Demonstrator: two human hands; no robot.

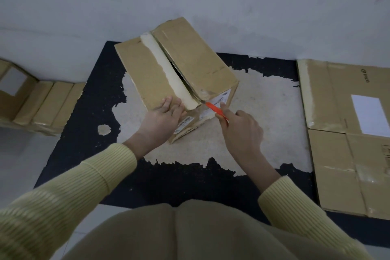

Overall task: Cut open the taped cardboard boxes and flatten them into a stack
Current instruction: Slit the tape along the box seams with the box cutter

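The left hand (163, 119) is laid flat on the top of the cardboard box (190, 57), at its near edge, with the fingers straight and nothing gripped. The right hand (240, 131) is curled round an orange-handled cutter (215, 111), with the forefinger stretched along the handle. The blade tip is set against the near end of the box's top seam.

The box is stood on a black mat (88, 116), whose worn, pale middle is seen beneath and around the box. A strip of pale tape (166, 69) is run along the top of the box, just left of the seam. A dark gap is shown along the seam, where the 2 top flaps are parted. A white label (219, 101) is stuck on the near side of the box, just behind the cutter.

To the right of the box, well apart from it, flattened cardboard (337, 133) is laid on the floor. To the left of the box, more cardboard pieces (42, 105) are seen at the mat's edge. Whether these are flattened cannot be told.
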